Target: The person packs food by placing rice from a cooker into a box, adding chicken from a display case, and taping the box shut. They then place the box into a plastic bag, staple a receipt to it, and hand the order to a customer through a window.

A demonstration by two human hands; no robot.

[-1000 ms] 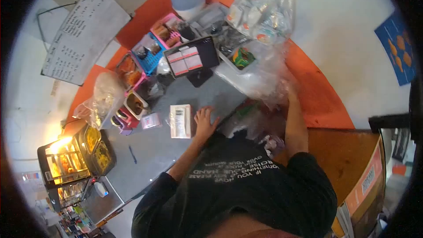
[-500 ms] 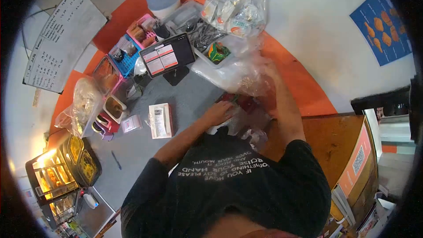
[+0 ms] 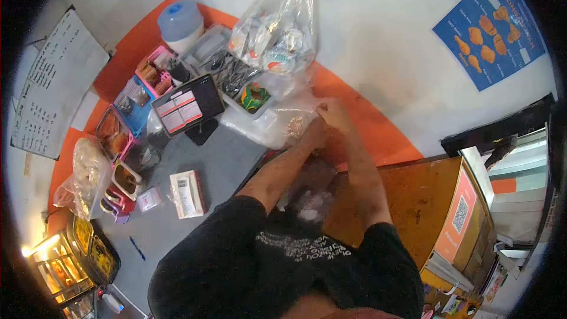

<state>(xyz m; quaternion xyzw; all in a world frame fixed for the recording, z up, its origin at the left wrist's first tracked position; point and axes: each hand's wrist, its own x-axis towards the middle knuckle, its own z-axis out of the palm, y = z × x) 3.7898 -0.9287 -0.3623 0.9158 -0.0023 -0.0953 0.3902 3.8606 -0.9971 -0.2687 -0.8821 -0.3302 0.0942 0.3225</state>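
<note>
My right hand is at the right end of a clear plastic bag, its fingers closed on the plastic. Close beside it, my left hand is at the same end of the bag; its fingers are blurred and partly hidden. A brownish patch shows through the plastic near my hands. Beneath my forearms lies more transparent plastic, crumpled near my shirt. Behind the bag, a green and yellow packet sits in a clear plastic tub.
A tablet on a stand is left of the bag. A white and red box and a pen lie on the grey table. A bag of packets hangs above. On the right is a wooden surface.
My left hand has left the dark red item near my body and moved up beside my right hand. My right hand has come slightly down towards me. The camera view has shifted right.
</note>
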